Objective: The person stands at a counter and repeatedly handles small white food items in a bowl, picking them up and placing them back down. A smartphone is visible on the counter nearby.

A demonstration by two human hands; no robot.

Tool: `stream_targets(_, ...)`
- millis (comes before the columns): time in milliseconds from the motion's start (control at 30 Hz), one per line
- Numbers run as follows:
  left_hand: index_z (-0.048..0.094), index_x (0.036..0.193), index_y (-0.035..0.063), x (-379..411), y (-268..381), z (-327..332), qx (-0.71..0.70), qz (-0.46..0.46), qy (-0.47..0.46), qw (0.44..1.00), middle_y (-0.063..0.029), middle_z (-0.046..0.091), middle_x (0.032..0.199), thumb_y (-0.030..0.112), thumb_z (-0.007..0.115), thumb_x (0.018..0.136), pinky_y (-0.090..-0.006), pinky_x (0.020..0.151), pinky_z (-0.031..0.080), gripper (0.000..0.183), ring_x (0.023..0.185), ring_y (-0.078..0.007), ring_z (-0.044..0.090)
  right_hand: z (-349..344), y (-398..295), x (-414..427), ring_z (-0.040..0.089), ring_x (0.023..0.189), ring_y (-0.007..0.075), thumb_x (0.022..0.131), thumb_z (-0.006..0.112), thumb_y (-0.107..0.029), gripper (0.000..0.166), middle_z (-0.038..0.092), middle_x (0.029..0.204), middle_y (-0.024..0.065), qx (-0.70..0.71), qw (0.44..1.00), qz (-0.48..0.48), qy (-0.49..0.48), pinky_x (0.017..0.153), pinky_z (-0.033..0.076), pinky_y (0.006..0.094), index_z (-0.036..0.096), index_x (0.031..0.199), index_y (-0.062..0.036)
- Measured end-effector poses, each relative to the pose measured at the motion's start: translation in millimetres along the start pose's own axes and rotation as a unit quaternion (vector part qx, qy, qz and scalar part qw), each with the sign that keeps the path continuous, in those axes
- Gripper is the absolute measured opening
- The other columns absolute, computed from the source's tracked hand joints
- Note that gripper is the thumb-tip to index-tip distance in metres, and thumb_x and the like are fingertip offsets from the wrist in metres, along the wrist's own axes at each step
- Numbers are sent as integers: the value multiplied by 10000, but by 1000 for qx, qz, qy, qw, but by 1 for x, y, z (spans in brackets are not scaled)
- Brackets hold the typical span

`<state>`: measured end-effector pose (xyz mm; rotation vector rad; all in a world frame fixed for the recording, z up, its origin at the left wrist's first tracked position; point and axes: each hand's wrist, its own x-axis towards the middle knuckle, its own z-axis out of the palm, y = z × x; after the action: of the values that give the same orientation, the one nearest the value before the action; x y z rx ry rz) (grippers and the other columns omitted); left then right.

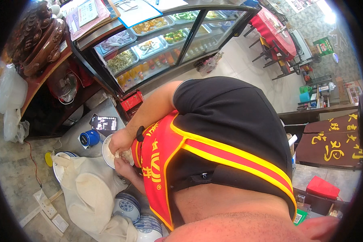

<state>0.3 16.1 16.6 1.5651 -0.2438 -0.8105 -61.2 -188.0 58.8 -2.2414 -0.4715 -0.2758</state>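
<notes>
A white bowl point(106, 151) with pale, dough-like food sits at the edge of a metal worktop, close against the red apron point(160, 145). My right hand point(121, 140) reaches in from above, its fingertips pinching a pale piece of the food. From below, my left hand point(124, 167) meets it and holds the same food; its fingers are partly hidden. What exactly the food is cannot be told. Beside the bowl are a blue round object point(90, 138) and a lit smartphone point(105, 123). A cream cloth point(93, 187) lies just below the bowl.
Stacked blue-and-white bowls point(127, 208) stand near the cloth. A wall socket strip point(44, 203) has a red cable. A glass display case point(157, 45) holds trays of food, and a carved brown ornament point(39, 39) stands top left. Behind is a round red-covered table point(275, 33).
</notes>
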Motion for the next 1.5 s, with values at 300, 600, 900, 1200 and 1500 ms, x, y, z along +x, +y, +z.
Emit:
stream_targets(300, 552, 871, 38, 0, -5, -2, 85, 63, 2, 994, 24, 513, 764, 226, 524, 1052, -269, 597, 393, 262, 667, -104, 471, -8, -18, -1, 681, 954, 415, 814, 753, -246, 395, 715, 1017, 223, 45, 974, 223, 22, 820, 549, 467, 674, 1138, -34)
stream_targets(600, 624, 1172, -92, -6, 9, 3, 260, 160, 35, 952, -212, 705, 1051, 195, 565, 1007, -378, 835, 526, 337, 917, -279, 675, 7, 0, -5, 724, 898, 337, 819, 741, -188, 380, 738, 969, 183, 69, 972, 224, 21, 781, 572, 421, 656, 1146, -13)
stream_targets(900, 643, 1080, -22, -25, 43, 17, 353, 159, 34, 921, -198, 679, 865, 229, 554, 1007, -391, 736, 517, 276, 785, -269, 655, -6, -21, -1, 720, 888, 317, 827, 728, -131, 394, 738, 967, 182, 170, 946, 276, -27, 774, 569, 404, 649, 1186, 10)
stream_targets(1200, 576, 843, 55, 3, 20, 10, -99, -93, 45, 990, 18, 459, 678, 202, 524, 985, -248, 514, 331, 212, 577, -84, 428, 4, -5, -2, 671, 1015, 387, 842, 752, -172, 362, 708, 1082, 203, 95, 985, 140, 41, 855, 540, 443, 679, 1165, -27)
stream_targets(1500, 635, 1131, -46, -3, -2, -4, 258, 120, 95, 954, -78, 601, 756, 200, 543, 984, -369, 606, 472, 301, 636, -224, 564, 6, -5, 1, 660, 989, 419, 890, 687, -254, 316, 703, 1019, 203, -5, 984, 179, -18, 853, 525, 496, 677, 1132, -51)
